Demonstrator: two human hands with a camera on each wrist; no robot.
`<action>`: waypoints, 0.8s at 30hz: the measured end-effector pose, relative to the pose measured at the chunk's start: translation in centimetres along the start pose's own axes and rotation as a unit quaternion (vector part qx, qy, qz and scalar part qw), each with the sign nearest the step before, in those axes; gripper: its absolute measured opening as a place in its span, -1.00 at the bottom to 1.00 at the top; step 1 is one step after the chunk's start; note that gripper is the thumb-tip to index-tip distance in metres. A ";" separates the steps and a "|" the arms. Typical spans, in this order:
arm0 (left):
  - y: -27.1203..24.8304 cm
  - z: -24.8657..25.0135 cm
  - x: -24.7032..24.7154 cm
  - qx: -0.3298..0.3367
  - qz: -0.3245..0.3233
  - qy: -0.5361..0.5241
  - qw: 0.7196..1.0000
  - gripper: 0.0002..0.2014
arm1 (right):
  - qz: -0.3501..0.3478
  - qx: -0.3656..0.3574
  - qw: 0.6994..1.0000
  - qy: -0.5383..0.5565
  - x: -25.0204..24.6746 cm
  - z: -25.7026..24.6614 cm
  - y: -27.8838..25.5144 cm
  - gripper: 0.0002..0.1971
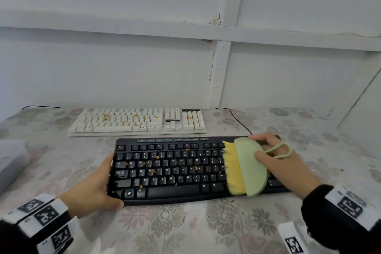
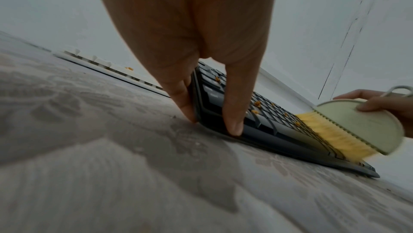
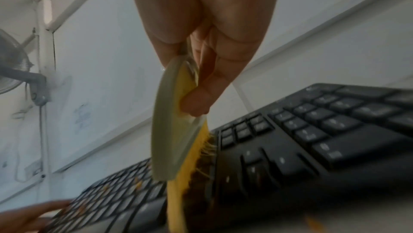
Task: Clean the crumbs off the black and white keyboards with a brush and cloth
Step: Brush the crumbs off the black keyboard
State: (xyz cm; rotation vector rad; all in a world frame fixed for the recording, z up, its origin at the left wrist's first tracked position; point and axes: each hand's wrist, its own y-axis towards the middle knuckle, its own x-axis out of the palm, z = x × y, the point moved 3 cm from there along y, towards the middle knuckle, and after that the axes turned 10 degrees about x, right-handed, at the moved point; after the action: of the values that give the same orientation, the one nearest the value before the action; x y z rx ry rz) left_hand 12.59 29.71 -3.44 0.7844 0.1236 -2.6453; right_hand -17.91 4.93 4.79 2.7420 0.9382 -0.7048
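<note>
Now the right hand (image 1: 288, 163) grasps the brush (image 1: 245, 168); the left hand (image 1: 97, 187) clasps the black keyboard (image 1: 175, 171). Best sweep lightly leftward, pushing crumbs (image 1: 157, 157) off one edge.

the near keyboard (image 1: 175, 171) is black with white lettering, the far keyboard (image 1: 137, 121) white, both dotted with orange crumbs (image 1: 157, 157). the brush (image 1: 247, 168) is pale green with yellow bristles (its loop green too). the tablecloth (image 1: 185, 229) shows grey and pink flowers.

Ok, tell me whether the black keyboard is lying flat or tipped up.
Flat: the black keyboard lies on the tablecloth, left hand gripping its left end.
</note>
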 end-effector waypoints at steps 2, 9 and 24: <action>0.0 -0.1 0.0 0.002 0.002 0.000 1.000 0.09 | -0.050 0.023 0.998 -0.005 0.6 0.6 -1.1 -0.63; 0.0 0.5 0.2 -0.004 0.000 -0.001 1.000 0.09 | 0.043 -0.014 0.998 0.034 -1.8 -1.7 0.8 -0.64; 0.0 0.4 0.1 -0.013 -0.006 0.010 1.000 0.10 | 0.029 -0.006 0.999 0.040 -0.9 -1.8 0.7 -0.65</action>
State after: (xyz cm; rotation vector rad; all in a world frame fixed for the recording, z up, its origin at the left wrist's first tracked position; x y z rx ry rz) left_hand 12.33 29.61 -3.17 0.8028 0.1694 -2.6427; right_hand -17.48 4.44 6.82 2.7938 0.8727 -0.5821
